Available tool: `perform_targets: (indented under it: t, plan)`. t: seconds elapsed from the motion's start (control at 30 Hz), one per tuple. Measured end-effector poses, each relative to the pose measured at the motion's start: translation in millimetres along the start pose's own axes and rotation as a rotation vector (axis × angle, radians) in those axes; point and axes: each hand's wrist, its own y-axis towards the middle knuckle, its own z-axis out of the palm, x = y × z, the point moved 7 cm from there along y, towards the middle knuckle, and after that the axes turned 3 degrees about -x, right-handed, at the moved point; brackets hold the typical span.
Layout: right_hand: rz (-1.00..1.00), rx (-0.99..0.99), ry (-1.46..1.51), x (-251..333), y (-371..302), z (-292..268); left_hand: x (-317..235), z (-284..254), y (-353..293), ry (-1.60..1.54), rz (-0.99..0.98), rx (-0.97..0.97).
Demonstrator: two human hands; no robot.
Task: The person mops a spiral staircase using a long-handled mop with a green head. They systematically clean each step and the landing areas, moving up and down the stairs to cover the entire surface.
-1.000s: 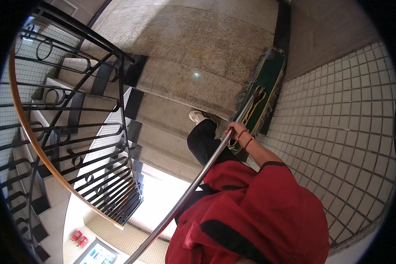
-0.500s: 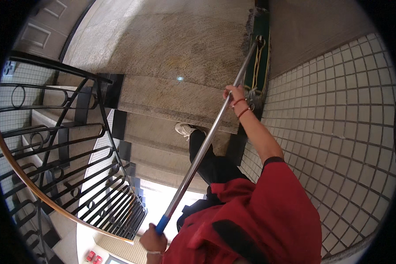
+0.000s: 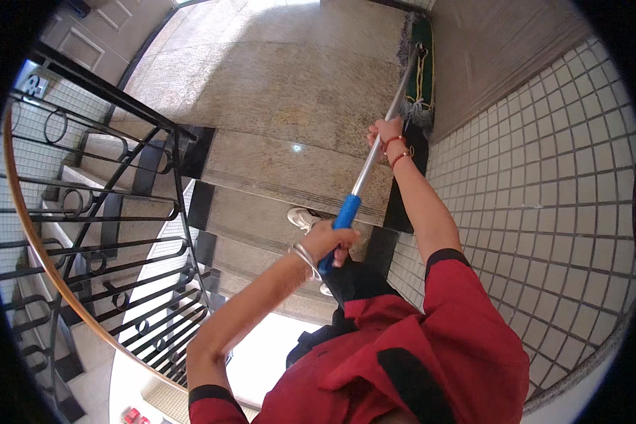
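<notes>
A long-handled dust mop slants across the middle of the view, its metal pole point(image 3: 367, 172) ending in a blue grip point(image 3: 347, 210) at the near end. My left hand point(image 3: 327, 239) is wrapped round that grip. Farther up, my right hand point(image 3: 386, 133) closes on the bare metal. The flat mop head point(image 3: 422, 67) has a green back, yellow ties and grey fringe. It lies on the landing floor at the far right, lengthwise along the foot of a brown panel.
The stone landing point(image 3: 275, 92) stretches ahead, with steps point(image 3: 254, 205) dropping toward me. On the left stands a black metal railing point(image 3: 131, 212) with a wooden handrail point(image 3: 32, 233). White tiled wall point(image 3: 523, 198) runs along the right. My shoe point(image 3: 302, 218) rests on a step.
The mop has slid forward along the right edge, away from me. My left hand, still on the blue grip, has swung forward and right, closer to my right hand.
</notes>
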Motion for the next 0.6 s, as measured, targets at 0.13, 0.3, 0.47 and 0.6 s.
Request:
perform_targets:
  t: [0.13,0.3,0.47,0.6]
  plan:
    - [0.034,0.003,-0.296,-28.4,-4.1,-22.2,68.7,5.2,-31.1,-0.112,0.047,0.011]
    - [-0.070,-0.114,-0.486,-61.0,-12.0,-32.7,124.3,-1.4,-116.6,-0.059,-0.019,-0.051]
    - [0.055,0.002,-0.393,-121.4,-47.9,-9.7,197.2,-33.6,-225.6,0.034,-0.182,-0.261]
    - [0.134,0.074,-0.203,-142.3,-83.0,-19.8,260.0,-24.7,-294.2,0.401,0.014,-0.393]
